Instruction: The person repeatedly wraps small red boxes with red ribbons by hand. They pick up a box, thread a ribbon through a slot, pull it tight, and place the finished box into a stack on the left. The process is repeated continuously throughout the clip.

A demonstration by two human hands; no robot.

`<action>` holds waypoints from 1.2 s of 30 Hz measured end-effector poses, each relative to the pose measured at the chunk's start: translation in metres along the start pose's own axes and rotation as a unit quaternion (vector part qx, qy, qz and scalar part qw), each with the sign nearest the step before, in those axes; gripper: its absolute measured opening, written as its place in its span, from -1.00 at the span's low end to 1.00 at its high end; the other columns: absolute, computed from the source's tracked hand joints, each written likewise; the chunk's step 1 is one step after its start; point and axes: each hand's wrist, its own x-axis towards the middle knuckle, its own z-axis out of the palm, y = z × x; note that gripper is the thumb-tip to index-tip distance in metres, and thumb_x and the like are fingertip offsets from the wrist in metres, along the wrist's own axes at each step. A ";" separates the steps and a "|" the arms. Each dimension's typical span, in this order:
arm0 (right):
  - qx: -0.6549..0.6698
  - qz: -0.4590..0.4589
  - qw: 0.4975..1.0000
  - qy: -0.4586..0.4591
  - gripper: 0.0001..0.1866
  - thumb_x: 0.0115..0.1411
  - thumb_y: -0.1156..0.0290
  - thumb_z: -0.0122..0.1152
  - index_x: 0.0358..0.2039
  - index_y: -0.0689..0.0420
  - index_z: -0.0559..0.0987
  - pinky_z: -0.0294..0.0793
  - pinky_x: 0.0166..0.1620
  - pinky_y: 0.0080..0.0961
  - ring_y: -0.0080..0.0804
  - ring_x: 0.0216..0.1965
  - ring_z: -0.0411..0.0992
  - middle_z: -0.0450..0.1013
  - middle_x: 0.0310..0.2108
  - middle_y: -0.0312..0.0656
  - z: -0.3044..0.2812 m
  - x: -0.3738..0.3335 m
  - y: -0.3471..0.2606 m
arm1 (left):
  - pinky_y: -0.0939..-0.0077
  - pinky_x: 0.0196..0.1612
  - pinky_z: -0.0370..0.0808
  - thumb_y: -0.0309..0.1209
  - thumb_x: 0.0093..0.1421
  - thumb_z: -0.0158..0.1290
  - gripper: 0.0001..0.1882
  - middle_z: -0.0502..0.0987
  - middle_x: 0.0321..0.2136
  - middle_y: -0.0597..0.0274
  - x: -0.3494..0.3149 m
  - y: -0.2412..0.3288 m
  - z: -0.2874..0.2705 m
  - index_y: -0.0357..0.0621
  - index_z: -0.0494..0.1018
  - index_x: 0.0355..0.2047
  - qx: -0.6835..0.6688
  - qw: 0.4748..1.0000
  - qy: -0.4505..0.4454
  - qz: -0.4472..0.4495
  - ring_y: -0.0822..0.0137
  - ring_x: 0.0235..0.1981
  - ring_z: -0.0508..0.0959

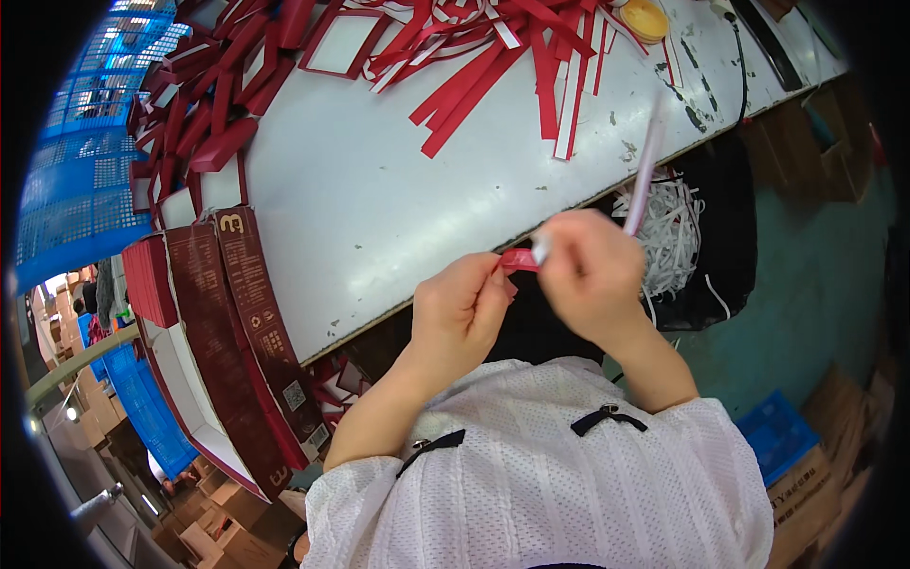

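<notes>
Just past the table's front edge, my left hand (455, 308) pinches a short red strip (519, 260) between thumb and fingers. My right hand (590, 275), blurred by motion, is closed at the strip's other end, with a bit of white showing at its fingertips. A long, thin whitish strip (648, 161), also smeared, rises beside my right hand toward the far side. Many loose red strips with white faces (559, 85) lie in a heap on the far part of the white table (351, 209).
Small red frame-like boxes (223, 142) pile up at the table's left, by a blue mesh basket (81, 180). A long dark-red carton (204, 351) stands at the near left. Right of the table hangs a black bag (730, 218) with white paper shreds (671, 247). A yellow roll (645, 19) sits far right.
</notes>
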 end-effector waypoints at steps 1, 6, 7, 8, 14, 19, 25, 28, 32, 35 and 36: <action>0.146 0.187 0.971 0.041 -0.93 0.04 0.50 -0.01 -0.54 0.19 0.42 0.26 -0.61 -0.59 -0.55 -0.68 0.27 0.39 -0.58 -0.22 -0.005 -0.009 0.004 | 0.60 -0.53 0.41 -0.52 0.15 -0.16 -0.86 0.47 -0.61 0.16 -0.005 -0.005 0.002 -0.33 0.38 -0.38 -0.051 0.998 0.020 -0.009 0.40 -0.64 0.46; 0.630 0.395 0.605 0.286 -0.88 0.10 0.52 -0.04 -0.36 0.29 0.40 0.24 -0.64 -0.79 -0.66 -0.64 0.22 0.39 -0.44 -0.15 -0.078 -0.038 0.107 | 0.53 -0.55 0.42 -0.51 0.12 -0.18 -0.90 0.44 -0.63 0.15 -0.030 -0.040 -0.038 -0.26 0.33 -0.44 -0.381 0.901 0.184 -0.098 0.35 -0.63 0.43; 0.610 0.389 0.620 0.302 -0.86 0.09 0.56 -0.08 -0.32 0.33 0.38 0.42 -0.51 -0.72 -0.55 -0.54 0.36 0.41 -0.38 -0.08 -0.091 -0.057 0.145 | 0.54 -0.59 0.38 -0.50 0.09 -0.17 -0.91 0.41 -0.67 0.19 -0.035 -0.047 -0.052 -0.24 0.32 -0.49 -0.413 0.879 0.223 -0.087 0.38 -0.66 0.40; 0.642 0.388 0.595 0.289 -0.84 0.08 0.59 -0.11 -0.32 0.38 0.38 0.50 -0.40 -0.63 -0.41 -0.42 0.44 0.41 -0.34 -0.01 -0.106 -0.077 0.185 | 0.56 -0.63 0.35 -0.48 0.06 -0.16 -0.91 0.37 -0.71 0.23 -0.039 -0.052 -0.068 -0.21 0.31 -0.53 -0.444 0.853 0.263 -0.075 0.40 -0.69 0.36; 0.256 0.477 0.686 0.486 -0.73 0.04 0.57 -0.04 -0.22 0.40 0.35 0.45 -0.21 -0.59 -0.32 -0.29 0.42 0.37 -0.26 0.00 -0.137 -0.151 0.314 | 0.60 -0.62 0.16 -0.38 -0.02 -0.14 -0.86 0.27 -0.77 0.34 -0.049 -0.046 -0.128 -0.16 0.32 -0.61 -0.510 0.779 0.365 -0.007 0.47 -0.76 0.19; -0.201 0.251 0.912 0.255 -0.56 0.03 0.53 0.00 -0.03 0.30 0.28 0.34 -0.25 -0.62 -0.45 -0.29 0.34 0.35 -0.21 -0.03 -0.091 -0.103 0.233 | 0.64 -0.67 0.20 -0.44 0.01 -0.14 -0.89 0.29 -0.76 0.32 -0.039 -0.018 -0.119 -0.21 0.31 -0.56 -0.467 0.851 0.241 -0.005 0.48 -0.79 0.22; -0.099 -0.135 0.984 -0.056 -0.65 -0.04 0.36 0.14 -0.23 0.24 0.43 0.37 -0.24 -0.38 -0.21 -0.27 0.39 0.39 -0.23 -0.04 -0.020 0.009 -0.025 | 0.73 -0.63 0.29 -0.58 0.10 -0.17 -0.78 0.42 -0.65 0.27 -0.003 0.024 -0.057 -0.37 0.42 -0.27 -0.324 0.944 -0.028 -0.054 0.55 -0.71 0.35; -0.029 -0.143 0.988 -0.052 -0.78 0.00 0.42 0.07 -0.32 0.24 0.47 0.39 -0.29 -0.38 -0.22 -0.36 0.42 0.43 -0.31 -0.08 -0.014 0.011 -0.023 | 0.72 -0.59 0.30 -0.60 0.06 -0.12 -0.77 0.42 -0.64 0.29 0.024 0.044 -0.047 -0.30 0.43 -0.25 -0.231 0.954 -0.161 0.101 0.56 -0.68 0.36; 0.248 0.109 0.963 0.004 -0.75 0.18 0.42 -0.16 -0.44 0.31 0.46 0.41 -0.30 -0.45 -0.29 -0.41 0.43 0.45 -0.46 -0.04 -0.036 -0.002 -0.012 | 0.60 -0.29 0.37 -0.51 0.02 0.03 -0.74 0.46 -0.51 0.22 0.075 0.010 -0.057 -0.31 0.40 -0.24 -0.131 0.974 -0.060 0.175 0.44 -0.46 0.43; 0.413 0.080 0.907 0.013 -0.69 0.21 0.44 -0.25 -0.48 0.37 0.44 0.42 -0.35 -0.40 -0.24 -0.47 0.41 0.42 -0.50 0.08 -0.043 0.005 -0.017 | 0.51 -0.24 0.37 -0.42 0.05 0.00 -0.76 0.48 -0.40 0.10 0.153 -0.048 -0.086 -0.28 0.39 -0.27 0.188 0.935 0.221 0.203 0.29 -0.35 0.48; 0.415 0.079 0.906 -0.007 -0.69 0.20 0.44 -0.25 -0.49 0.37 0.44 0.43 -0.37 -0.42 -0.25 -0.48 0.41 0.42 -0.50 0.07 -0.042 0.006 -0.019 | 0.50 -0.22 0.37 -0.42 0.06 -0.01 -0.78 0.48 -0.37 0.07 0.168 -0.064 -0.098 -0.26 0.39 -0.28 0.296 0.886 0.274 0.230 0.26 -0.32 0.49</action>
